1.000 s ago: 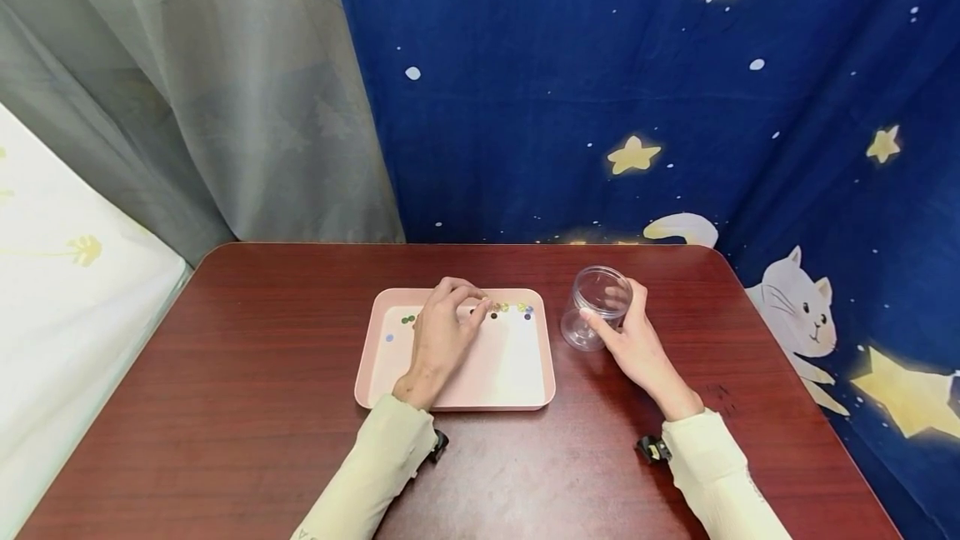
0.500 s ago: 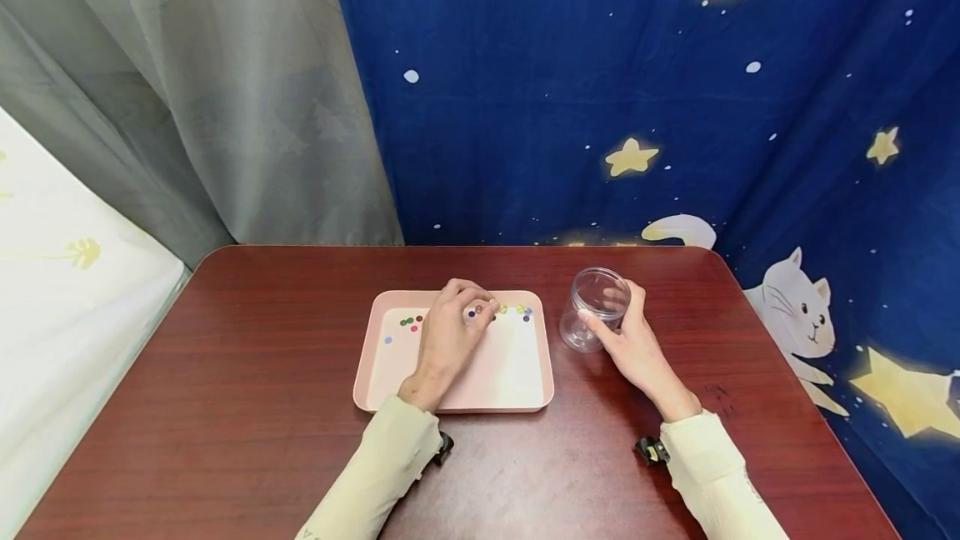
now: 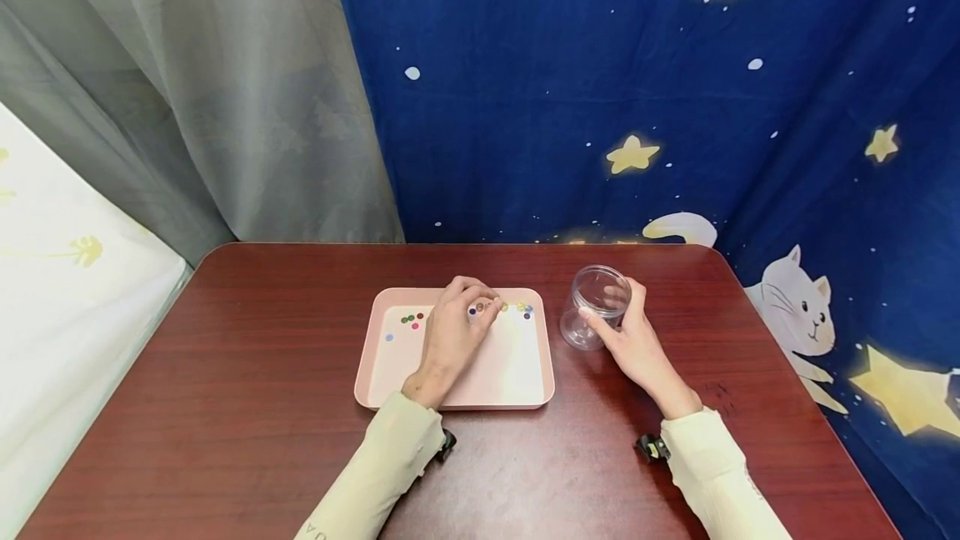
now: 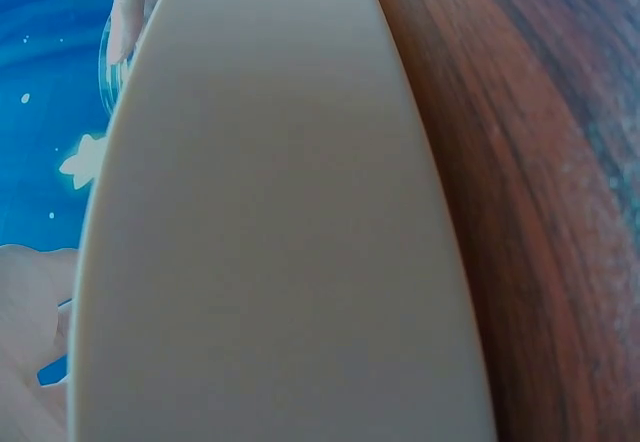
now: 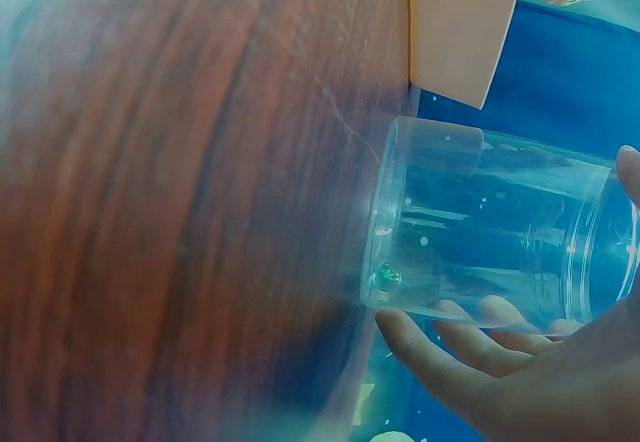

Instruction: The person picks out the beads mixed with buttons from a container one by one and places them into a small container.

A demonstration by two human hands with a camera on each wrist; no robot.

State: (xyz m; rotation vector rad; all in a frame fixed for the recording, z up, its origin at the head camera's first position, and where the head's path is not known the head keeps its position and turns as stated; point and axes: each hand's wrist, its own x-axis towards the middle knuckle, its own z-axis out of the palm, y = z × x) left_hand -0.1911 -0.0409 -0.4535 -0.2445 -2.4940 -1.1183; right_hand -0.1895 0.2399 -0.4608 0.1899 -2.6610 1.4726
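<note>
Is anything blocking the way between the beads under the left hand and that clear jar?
Nothing visible does. The left hand rests on the beads in the pink tray; only the tray's low rim lies between them and the open jar, held by the right hand.

**Kid:** Where is the camera on your head looking?

**Me:** Forward and down, from up high. It sees the whole table (image 3: 247, 373), the pink tray (image 3: 375, 352), the clear jar (image 3: 588, 332), both my hands and the blue star curtain (image 3: 600, 90) behind.

**Kid:** And the one on your left wrist?

**Me:** It sits very low and very near. The tray (image 4: 280, 242) fills most of its picture, with table (image 4: 540, 192) beside it.

**Kid:** And the right wrist one?

**Me:** Also low and close. It looks along the table (image 5: 180, 202) at the jar (image 5: 480, 232), seen sideways.

**Kid:** Do they see the same things?

**Me:** Yes. All three see the table, the tray and the jar (image 4: 108, 77), and the curtain too.
</note>
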